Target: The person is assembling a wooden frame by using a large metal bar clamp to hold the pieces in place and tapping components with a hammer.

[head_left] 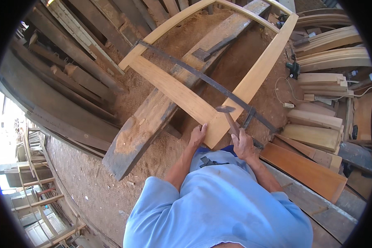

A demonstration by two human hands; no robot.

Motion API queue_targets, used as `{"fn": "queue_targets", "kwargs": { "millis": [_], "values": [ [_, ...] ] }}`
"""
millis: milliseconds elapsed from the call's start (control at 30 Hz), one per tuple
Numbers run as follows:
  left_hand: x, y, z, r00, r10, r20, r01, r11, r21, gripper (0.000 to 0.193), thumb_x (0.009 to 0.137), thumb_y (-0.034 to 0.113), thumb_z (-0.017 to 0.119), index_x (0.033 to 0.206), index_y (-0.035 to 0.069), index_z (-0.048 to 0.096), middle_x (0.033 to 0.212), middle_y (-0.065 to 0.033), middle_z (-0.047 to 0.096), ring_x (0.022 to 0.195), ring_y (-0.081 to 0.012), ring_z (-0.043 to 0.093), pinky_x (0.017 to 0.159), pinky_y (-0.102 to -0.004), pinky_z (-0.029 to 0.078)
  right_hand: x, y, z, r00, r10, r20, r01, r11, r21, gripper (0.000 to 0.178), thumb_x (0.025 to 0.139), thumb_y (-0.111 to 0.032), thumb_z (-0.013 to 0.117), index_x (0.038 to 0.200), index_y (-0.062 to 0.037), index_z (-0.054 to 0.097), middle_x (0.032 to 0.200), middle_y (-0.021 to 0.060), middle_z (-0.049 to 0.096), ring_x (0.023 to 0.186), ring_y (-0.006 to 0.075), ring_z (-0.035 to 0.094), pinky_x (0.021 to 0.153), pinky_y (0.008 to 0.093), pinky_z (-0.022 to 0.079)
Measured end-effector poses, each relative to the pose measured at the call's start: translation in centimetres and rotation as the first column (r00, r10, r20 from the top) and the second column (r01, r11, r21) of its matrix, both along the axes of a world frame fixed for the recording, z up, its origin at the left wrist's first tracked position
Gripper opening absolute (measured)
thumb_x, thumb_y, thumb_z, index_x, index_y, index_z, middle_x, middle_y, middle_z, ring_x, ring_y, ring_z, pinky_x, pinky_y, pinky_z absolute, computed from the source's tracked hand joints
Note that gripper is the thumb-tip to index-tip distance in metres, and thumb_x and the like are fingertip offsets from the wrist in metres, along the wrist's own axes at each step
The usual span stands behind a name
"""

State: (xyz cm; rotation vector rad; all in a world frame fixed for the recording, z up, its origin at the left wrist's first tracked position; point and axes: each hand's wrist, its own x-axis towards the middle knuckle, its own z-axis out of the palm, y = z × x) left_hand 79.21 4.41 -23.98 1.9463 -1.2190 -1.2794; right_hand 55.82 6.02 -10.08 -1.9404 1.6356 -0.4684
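Note:
A pale wooden frame [169, 84] lies across a thick, sawdust-strewn beam [149, 113]. Spanning the frame from side to side is a long dark bar clamp [198, 74]. My left hand [197, 134] grips the frame's near corner, its fingers bent round the edge of the wood. In my right hand [243, 144] is a hammer [226, 110], held by its wooden handle. The hammer's head is over the near corner joint, close to the clamp; whether it touches the wood I cannot tell.
Stacked boards [314, 134] and curved wooden pieces [330, 58] line the right side. A reddish-brown panel [304, 169] lies at my near right. Dark planks [66, 78] lean at the left. A white cable [291, 89] trails over the sawdust-covered ground [93, 186].

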Motion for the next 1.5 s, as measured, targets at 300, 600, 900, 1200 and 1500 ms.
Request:
{"fn": "queue_targets", "kwargs": {
  "millis": [300, 600, 900, 1200, 1500],
  "values": [
    [0.2, 0.1, -0.1, 1.000, -0.022, 0.011, 0.022, 1.000, 0.021, 0.059, 0.098, 0.050, 0.050, 0.102, -0.005, 0.069, 0.100, -0.0296, 0.069, 0.100, -0.0444, 0.066, 0.087, -0.0468, 0.050, 0.9, -0.1, 1.6, 0.999, 0.028, -0.034, -0.028, 0.999, 0.022, 0.033, 0.098, -0.030, 0.054, 0.106, 0.0019, 0.052, 0.082, 0.0314, 0.065, 0.080, 0.0495, 0.065, 0.071, 0.0569, 0.051],
    [0.2, -0.3, 0.2, 0.981, 0.023, -0.195, -0.011, 0.998, 0.060, 0.059, 0.099, 0.047, 0.051, 0.113, -0.009, 0.065, 0.103, -0.0251, 0.071, 0.099, -0.0326, 0.068, 0.086, -0.0417, 0.051, 0.4, -0.4, 0.3, 1.000, 0.002, -0.003, -0.002, 0.998, 0.064, 0.038, 0.099, -0.034, 0.053, 0.108, 0.0025, 0.051, 0.077, 0.0308, 0.063, 0.075, 0.0506, 0.063, 0.066, 0.0586, 0.048],
    [0.1, -0.8, 1.5, 0.989, -0.015, -0.150, 0.034, 0.991, 0.130, 0.061, 0.098, 0.050, 0.052, 0.112, -0.008, 0.066, 0.106, -0.0299, 0.069, 0.104, -0.0398, 0.067, 0.090, -0.0422, 0.050, -0.8, 0.3, -1.0, 0.995, 0.002, -0.100, 0.003, 0.998, 0.057, 0.036, 0.100, -0.035, 0.052, 0.103, 0.0012, 0.052, 0.080, 0.0298, 0.064, 0.076, 0.0503, 0.063, 0.066, 0.0571, 0.049],
    [1.3, -0.5, 0.1, 0.880, 0.090, -0.466, -0.101, 0.995, 0.001, 0.053, 0.100, 0.043, 0.050, 0.121, -0.004, 0.063, 0.109, -0.0163, 0.069, 0.092, -0.0271, 0.066, 0.083, -0.0370, 0.051, 0.1, -1.4, 1.0, 0.986, 0.049, -0.157, -0.021, 0.984, 0.176, 0.035, 0.099, -0.030, 0.053, 0.113, 0.0015, 0.054, 0.090, 0.0278, 0.065, 0.089, 0.0463, 0.064, 0.080, 0.0550, 0.050],
    [9.6, 4.0, -2.7, 0.436, 0.591, -0.679, -0.649, 0.729, 0.217, 0.017, 0.100, 0.008, 0.047, 0.111, 0.008, 0.059, 0.105, -0.0088, 0.070, 0.077, -0.0153, 0.062, 0.069, -0.0299, 0.051, 4.3, -6.7, 4.4, 0.797, 0.602, -0.040, -0.525, 0.724, 0.447, 0.052, 0.091, -0.021, 0.061, 0.138, -0.0016, 0.051, 0.114, 0.0255, 0.062, 0.103, 0.0429, 0.062, 0.091, 0.0484, 0.050]
  ]
}}
